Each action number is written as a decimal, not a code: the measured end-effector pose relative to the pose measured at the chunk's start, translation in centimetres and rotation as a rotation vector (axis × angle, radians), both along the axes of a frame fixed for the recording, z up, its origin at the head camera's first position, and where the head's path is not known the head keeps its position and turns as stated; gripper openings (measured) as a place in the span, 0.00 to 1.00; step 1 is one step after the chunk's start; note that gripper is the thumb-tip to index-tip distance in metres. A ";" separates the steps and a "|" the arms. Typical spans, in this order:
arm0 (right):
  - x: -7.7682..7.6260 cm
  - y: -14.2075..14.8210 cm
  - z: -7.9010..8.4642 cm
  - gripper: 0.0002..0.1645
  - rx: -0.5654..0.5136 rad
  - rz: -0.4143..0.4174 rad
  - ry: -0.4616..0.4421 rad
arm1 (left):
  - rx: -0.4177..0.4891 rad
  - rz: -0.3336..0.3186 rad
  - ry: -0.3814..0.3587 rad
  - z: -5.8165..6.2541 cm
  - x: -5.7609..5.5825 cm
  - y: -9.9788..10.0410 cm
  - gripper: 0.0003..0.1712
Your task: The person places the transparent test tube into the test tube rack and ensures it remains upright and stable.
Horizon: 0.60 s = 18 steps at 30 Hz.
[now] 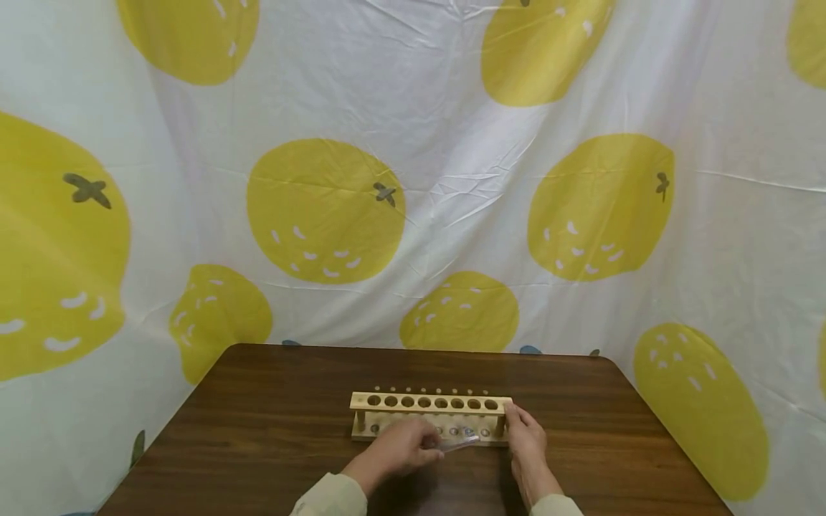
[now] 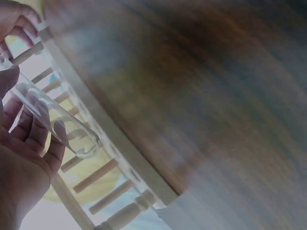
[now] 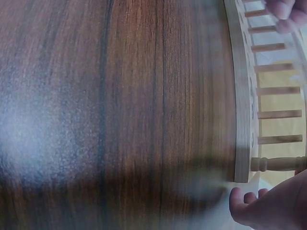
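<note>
A clear glass test tube (image 2: 60,117) lies slanted in my left hand (image 1: 403,444), pinched between thumb and fingers. Its rounded end (image 2: 88,146) sticks out past the fingertips in the left wrist view. In the head view the tube overlaps the front of a pale wooden test tube rack (image 1: 431,403). My right hand (image 1: 528,436) holds the rack's right end at the top bar. From the right wrist, the curled fingers (image 3: 249,197) show beside the end of the base, while the grip on the bar is out of that view.
Along the rack's top bar runs a row of round holes, with upright drying pegs (image 3: 279,115) behind it. The rack stands on a dark brown wooden table (image 1: 290,401). A white curtain (image 1: 452,143) with yellow fruit prints hangs behind and beside the table.
</note>
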State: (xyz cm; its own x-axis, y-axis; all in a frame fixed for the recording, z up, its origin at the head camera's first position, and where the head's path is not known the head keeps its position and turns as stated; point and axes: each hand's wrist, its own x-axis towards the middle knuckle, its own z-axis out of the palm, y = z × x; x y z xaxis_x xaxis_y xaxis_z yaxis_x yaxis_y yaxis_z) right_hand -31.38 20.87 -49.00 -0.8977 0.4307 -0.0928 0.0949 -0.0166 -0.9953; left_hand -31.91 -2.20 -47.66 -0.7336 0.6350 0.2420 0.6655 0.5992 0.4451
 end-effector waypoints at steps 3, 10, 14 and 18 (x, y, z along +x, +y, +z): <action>0.0 0.0 -0.2 0.39 0.003 -0.004 0.003 | 0.080 -0.010 -0.056 0.6 -0.2 -0.2 0.04; 0.0 -0.1 -0.3 0.37 0.006 -0.027 0.003 | 0.192 0.003 -0.083 2.7 -0.7 -0.9 0.08; 0.2 -0.1 0.1 0.37 -0.007 -0.003 -0.003 | 0.254 0.059 -0.099 3.7 -1.0 -1.6 0.09; 0.1 -0.1 0.1 0.36 -0.014 0.000 -0.007 | 0.327 0.139 -0.087 4.8 -1.4 -2.5 0.08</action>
